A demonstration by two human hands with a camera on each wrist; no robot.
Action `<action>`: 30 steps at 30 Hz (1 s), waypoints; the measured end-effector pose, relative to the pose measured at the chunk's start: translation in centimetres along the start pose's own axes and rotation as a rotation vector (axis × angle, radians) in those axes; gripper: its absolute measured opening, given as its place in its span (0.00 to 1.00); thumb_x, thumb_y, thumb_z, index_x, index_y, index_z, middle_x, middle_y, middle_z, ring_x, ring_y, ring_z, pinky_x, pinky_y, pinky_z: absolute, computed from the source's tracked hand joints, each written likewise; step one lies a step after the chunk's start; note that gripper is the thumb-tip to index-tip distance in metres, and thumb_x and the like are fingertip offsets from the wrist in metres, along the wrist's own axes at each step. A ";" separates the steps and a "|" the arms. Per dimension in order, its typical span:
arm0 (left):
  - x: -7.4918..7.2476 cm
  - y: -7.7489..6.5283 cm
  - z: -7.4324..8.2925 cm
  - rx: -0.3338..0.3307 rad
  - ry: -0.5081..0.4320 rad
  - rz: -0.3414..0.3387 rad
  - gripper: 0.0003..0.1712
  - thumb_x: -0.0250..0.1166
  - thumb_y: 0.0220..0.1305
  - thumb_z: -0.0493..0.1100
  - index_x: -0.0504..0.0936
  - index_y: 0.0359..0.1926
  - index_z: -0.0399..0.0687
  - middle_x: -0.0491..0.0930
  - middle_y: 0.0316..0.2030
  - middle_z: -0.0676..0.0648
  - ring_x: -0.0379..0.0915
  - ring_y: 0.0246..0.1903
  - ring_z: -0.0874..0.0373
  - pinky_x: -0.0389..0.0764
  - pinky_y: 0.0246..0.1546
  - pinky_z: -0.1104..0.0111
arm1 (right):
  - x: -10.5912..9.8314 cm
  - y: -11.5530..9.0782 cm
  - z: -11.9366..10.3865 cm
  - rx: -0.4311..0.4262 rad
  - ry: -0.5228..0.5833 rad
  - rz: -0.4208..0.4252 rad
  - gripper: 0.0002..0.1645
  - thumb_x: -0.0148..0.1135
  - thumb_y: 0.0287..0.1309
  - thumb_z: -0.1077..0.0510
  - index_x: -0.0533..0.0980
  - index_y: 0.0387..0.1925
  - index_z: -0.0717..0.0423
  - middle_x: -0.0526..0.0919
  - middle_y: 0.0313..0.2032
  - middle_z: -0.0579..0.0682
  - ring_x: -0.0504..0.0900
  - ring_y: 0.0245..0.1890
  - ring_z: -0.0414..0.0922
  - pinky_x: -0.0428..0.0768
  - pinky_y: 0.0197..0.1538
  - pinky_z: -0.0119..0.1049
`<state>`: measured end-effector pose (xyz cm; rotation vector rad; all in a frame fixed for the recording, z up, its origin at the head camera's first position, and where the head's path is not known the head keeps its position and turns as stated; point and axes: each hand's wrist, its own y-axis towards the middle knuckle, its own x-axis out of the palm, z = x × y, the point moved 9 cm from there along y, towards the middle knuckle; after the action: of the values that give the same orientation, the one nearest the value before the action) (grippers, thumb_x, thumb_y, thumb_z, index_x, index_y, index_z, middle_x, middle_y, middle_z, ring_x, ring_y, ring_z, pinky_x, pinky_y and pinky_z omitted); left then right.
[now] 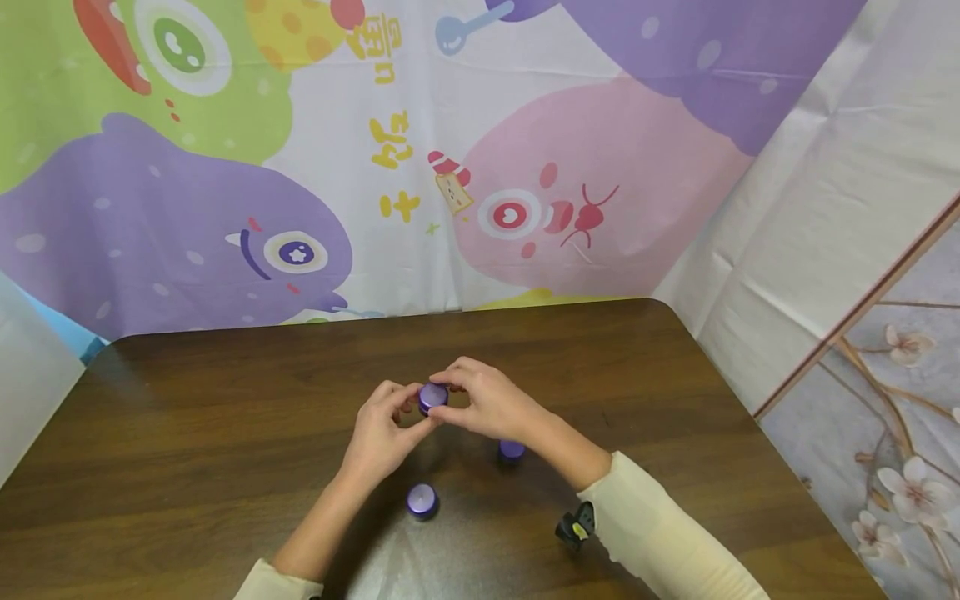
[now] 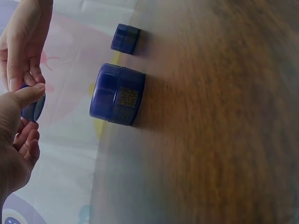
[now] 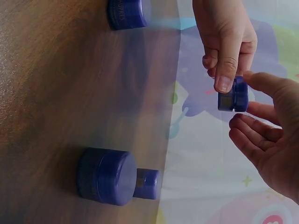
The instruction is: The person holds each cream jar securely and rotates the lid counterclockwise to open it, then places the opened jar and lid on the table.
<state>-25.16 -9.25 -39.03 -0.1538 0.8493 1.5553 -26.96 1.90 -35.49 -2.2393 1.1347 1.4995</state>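
Above the table, a small purple jar (image 1: 432,398) is held between both hands. My left hand (image 1: 381,433) pinches its lower body, with the thumb (image 3: 224,84) pressed on the side in the right wrist view. My right hand (image 1: 487,400) grips the lid (image 3: 241,95) between thumb and fingers; a seam shows between lid and body. One purple jar (image 1: 422,500) stands upright on the table, nearer the front. Another purple jar (image 1: 512,450) is partly covered by my right wrist. Low in the right wrist view, a larger jar (image 3: 107,175) partly hides a small one (image 3: 146,183).
The dark wooden table (image 1: 225,417) has rounded far corners. Behind it hangs a cloth (image 1: 420,267) with cartoon figures. A flowered panel (image 1: 885,433) stands on the right. A black device (image 1: 576,527) sits at my right sleeve's cuff.
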 end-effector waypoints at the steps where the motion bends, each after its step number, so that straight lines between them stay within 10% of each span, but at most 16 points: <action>1: 0.0 0.0 0.0 0.000 -0.001 0.001 0.19 0.74 0.47 0.42 0.83 0.42 0.43 0.76 0.31 0.47 0.65 0.29 0.61 0.68 0.29 0.73 | 0.0 0.0 0.0 0.003 -0.001 0.003 0.23 0.66 0.54 0.53 0.77 0.50 0.59 0.79 0.43 0.50 0.79 0.42 0.43 0.78 0.43 0.30; 30: 0.3 -0.1 0.0 -0.005 0.004 -0.022 0.21 0.75 0.47 0.43 0.83 0.44 0.42 0.74 0.32 0.47 0.64 0.28 0.59 0.67 0.28 0.73 | 0.0 -0.2 -0.4 -0.028 -0.021 -0.080 0.25 0.62 0.56 0.56 0.74 0.55 0.61 0.79 0.46 0.51 0.79 0.42 0.42 0.78 0.41 0.27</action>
<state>-25.14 -8.98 -39.20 -0.1696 0.8442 1.5374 -26.52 1.76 -35.37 -2.2533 1.0114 1.5132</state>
